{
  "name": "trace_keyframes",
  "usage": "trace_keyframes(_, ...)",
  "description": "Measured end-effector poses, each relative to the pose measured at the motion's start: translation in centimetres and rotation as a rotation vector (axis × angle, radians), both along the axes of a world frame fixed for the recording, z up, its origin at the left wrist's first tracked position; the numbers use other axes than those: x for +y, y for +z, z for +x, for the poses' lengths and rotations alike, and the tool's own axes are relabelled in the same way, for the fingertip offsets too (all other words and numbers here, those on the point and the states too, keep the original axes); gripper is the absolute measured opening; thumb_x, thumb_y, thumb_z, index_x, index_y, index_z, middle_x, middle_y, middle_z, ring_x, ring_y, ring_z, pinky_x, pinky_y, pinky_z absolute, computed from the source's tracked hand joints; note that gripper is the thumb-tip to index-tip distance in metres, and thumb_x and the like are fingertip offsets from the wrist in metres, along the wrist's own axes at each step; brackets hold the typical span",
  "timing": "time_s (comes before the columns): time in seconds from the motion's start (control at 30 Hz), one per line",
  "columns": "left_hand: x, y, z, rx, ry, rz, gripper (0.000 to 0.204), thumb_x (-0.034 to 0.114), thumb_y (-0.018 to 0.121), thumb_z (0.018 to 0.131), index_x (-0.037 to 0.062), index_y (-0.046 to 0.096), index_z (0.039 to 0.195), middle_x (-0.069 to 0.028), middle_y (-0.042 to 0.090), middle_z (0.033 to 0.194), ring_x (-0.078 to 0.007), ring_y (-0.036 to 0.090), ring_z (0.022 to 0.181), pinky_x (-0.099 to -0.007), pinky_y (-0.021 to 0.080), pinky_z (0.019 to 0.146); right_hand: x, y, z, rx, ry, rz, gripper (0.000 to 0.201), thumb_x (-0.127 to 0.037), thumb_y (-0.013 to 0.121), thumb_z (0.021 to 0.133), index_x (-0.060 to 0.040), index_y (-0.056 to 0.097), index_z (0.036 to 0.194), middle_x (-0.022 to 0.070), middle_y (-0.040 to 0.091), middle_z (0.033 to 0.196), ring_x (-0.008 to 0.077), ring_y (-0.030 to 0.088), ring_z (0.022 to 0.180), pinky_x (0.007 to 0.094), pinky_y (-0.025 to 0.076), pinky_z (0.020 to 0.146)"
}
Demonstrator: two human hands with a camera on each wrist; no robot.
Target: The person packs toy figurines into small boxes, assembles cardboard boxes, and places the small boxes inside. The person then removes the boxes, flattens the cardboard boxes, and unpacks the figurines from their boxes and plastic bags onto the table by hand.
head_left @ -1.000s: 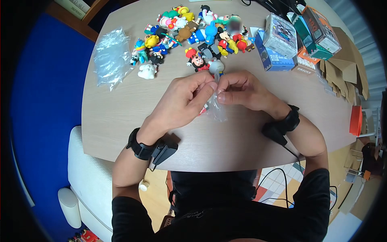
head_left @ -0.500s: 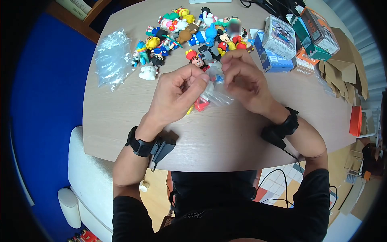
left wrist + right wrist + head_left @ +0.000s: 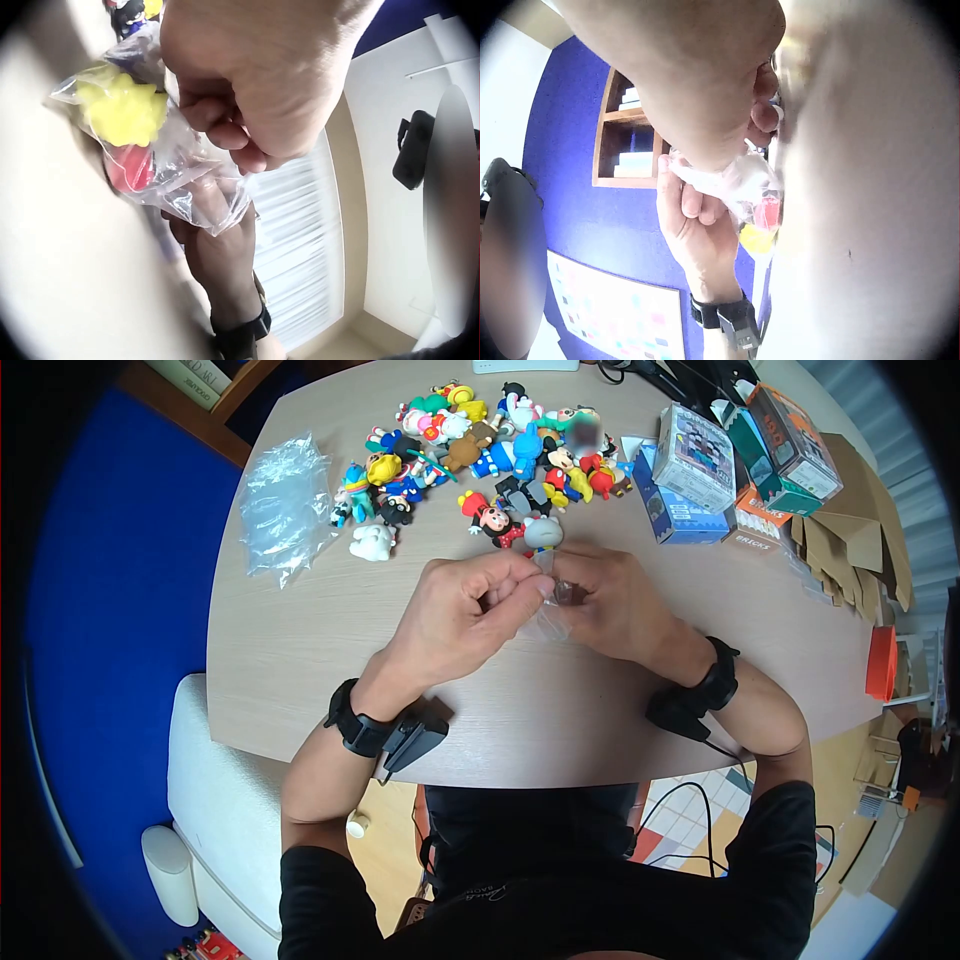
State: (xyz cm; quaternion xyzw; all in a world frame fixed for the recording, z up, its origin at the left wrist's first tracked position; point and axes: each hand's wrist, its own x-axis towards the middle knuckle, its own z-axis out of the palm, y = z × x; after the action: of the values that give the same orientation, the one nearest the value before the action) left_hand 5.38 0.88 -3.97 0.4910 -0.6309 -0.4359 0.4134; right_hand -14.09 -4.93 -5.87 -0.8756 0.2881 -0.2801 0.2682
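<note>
A clear plastic bag [image 3: 545,622] hangs between the two hands above the table. My left hand [image 3: 465,615] pinches its top edge between thumb and curled fingers. My right hand [image 3: 620,605] grips the bag from the other side, its fingertips close to the left ones. In the left wrist view a yellow piece [image 3: 124,109] and a red piece [image 3: 131,166] show through the bag [image 3: 180,187]; the right wrist view shows the red [image 3: 767,213] and yellow [image 3: 757,238] too. Just beyond the hands lie a grey-headed figure [image 3: 543,533] and a red-and-black figure [image 3: 492,520].
Many small figures [image 3: 465,452] cover the table's far middle, with a white one [image 3: 373,542] nearer. An empty clear bag [image 3: 285,510] lies at the left. Boxes [image 3: 695,460] and brown cardboard [image 3: 850,510] are stacked at the right.
The right hand, raised and apart from the bag half a second ago, has come down and in to grip it beside the left hand. The left hand has shifted slightly right.
</note>
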Motion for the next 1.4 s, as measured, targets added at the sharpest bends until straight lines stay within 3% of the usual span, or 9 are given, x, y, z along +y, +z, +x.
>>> trace_keyframes(0.1, 0.2, 0.2, 0.0, -0.029, -0.062, 0.016, 0.007, 0.006, 0.063, 0.092, -0.0005, 0.066, 0.092, 0.0042, 0.054, 0.058, -0.0005, 0.045, 0.052, -0.0196, 0.034, 0.047, 0.3, -0.3, 0.1, -0.013, 0.014, 0.038, 0.024, -0.010, 0.072, 0.073, -0.0067, 0.061, 0.094, 0.0100, 0.064, 0.080, 0.0297, 0.063, 0.070, 0.0391, 0.051, 0.061)
trace_keyframes(0.27, 0.6, 1.3, -0.5, -0.198, -0.070, -0.196, 0.004, 0.003, 0.067, 0.088, -0.0002, 0.068, 0.086, 0.0030, 0.047, 0.050, -0.0018, 0.040, 0.048, -0.0229, 0.031, 0.045, 0.6, -0.8, 0.3, -0.039, 0.032, 0.150, 0.023, -0.008, 0.071, 0.073, -0.0062, 0.058, 0.093, 0.0124, 0.063, 0.081, 0.0311, 0.064, 0.071, 0.0390, 0.051, 0.061)
trace_keyframes(0.5, 0.7, 0.8, -0.7, -0.181, -0.089, -0.161, 0.004, 0.005, 0.068, 0.088, 0.0009, 0.069, 0.087, 0.0014, 0.050, 0.050, -0.0016, 0.045, 0.047, -0.0222, 0.033, 0.044, 0.8, -1.3, 0.6, -0.131, 0.099, 0.202, 0.029, -0.003, 0.072, 0.075, -0.0017, 0.054, 0.098, 0.0134, 0.064, 0.081, 0.0284, 0.066, 0.070, 0.0329, 0.051, 0.062)
trace_keyframes(0.63, 0.6, 0.9, -0.6, -0.144, -0.085, -0.124, 0.005, 0.005, 0.067, 0.089, 0.0013, 0.070, 0.088, 0.0009, 0.056, 0.052, -0.0015, 0.050, 0.049, -0.0206, 0.036, 0.045, 0.9, -0.7, 0.5, -0.104, 0.078, 0.341, 0.027, -0.006, 0.070, 0.078, -0.0045, 0.057, 0.101, 0.0160, 0.065, 0.085, 0.0309, 0.067, 0.077, 0.0373, 0.052, 0.065)
trace_keyframes(0.7, 0.5, 0.7, -0.4, -0.133, -0.082, -0.145, 0.005, 0.005, 0.066, 0.089, 0.0014, 0.070, 0.088, 0.0012, 0.057, 0.053, -0.0016, 0.051, 0.049, -0.0202, 0.037, 0.046, 0.8, -0.8, 0.6, -0.169, 0.055, 0.441, 0.035, -0.007, 0.072, 0.080, -0.0041, 0.058, 0.112, 0.0140, 0.068, 0.091, 0.0228, 0.069, 0.080, 0.0338, 0.054, 0.069)
trace_keyframes(0.77, 0.5, 0.3, -0.3, 0.007, -0.004, -0.211, 0.009, 0.011, 0.068, 0.088, 0.0020, 0.070, 0.085, 0.0034, 0.045, 0.049, -0.0032, 0.037, 0.044, -0.0237, 0.029, 0.042, 0.9, -0.7, 0.8, -0.237, 0.073, 0.493, 0.039, -0.007, 0.073, 0.080, -0.0041, 0.058, 0.116, 0.0122, 0.069, 0.092, 0.0190, 0.068, 0.081, 0.0321, 0.055, 0.070)
trace_keyframes(0.97, -1.3, 0.7, 1.2, -0.004, 0.355, -0.243, 0.017, 0.016, 0.066, 0.091, -0.0004, 0.068, 0.088, 0.0045, 0.051, 0.060, -0.0016, 0.043, 0.058, -0.0202, 0.036, 0.051, 0.1, -2.1, 0.5, -0.360, 0.113, 0.565, 0.047, -0.011, 0.077, 0.080, -0.0047, 0.059, 0.122, 0.0075, 0.069, 0.095, 0.0113, 0.065, 0.080, 0.0275, 0.055, 0.072)
trace_keyframes(1.23, -1.3, 1.1, 3.3, -0.224, -0.245, 0.169, 0.039, 0.026, 0.073, 0.085, -0.0010, 0.061, 0.110, -0.0104, 0.065, 0.083, -0.0166, 0.061, 0.075, -0.0300, 0.050, 0.071, -0.6, -2.4, 0.1, -0.424, 0.106, 0.502, 0.048, -0.013, 0.079, 0.078, -0.0083, 0.060, 0.122, 0.0059, 0.068, 0.095, 0.0100, 0.062, 0.078, 0.0271, 0.054, 0.070)
trace_keyframes(1.4, -1.8, 0.6, 3.8, -0.170, -0.353, 0.247, 0.035, 0.021, 0.074, 0.084, 0.0000, 0.063, 0.109, -0.0073, 0.068, 0.088, -0.0124, 0.062, 0.078, -0.0295, 0.051, 0.074, -0.9, -1.8, -0.2, -0.179, 0.179, 0.384, 0.053, -0.017, 0.080, 0.078, -0.0032, 0.057, 0.123, 0.0093, 0.064, 0.102, 0.0149, 0.063, 0.087, 0.0297, 0.053, 0.074)
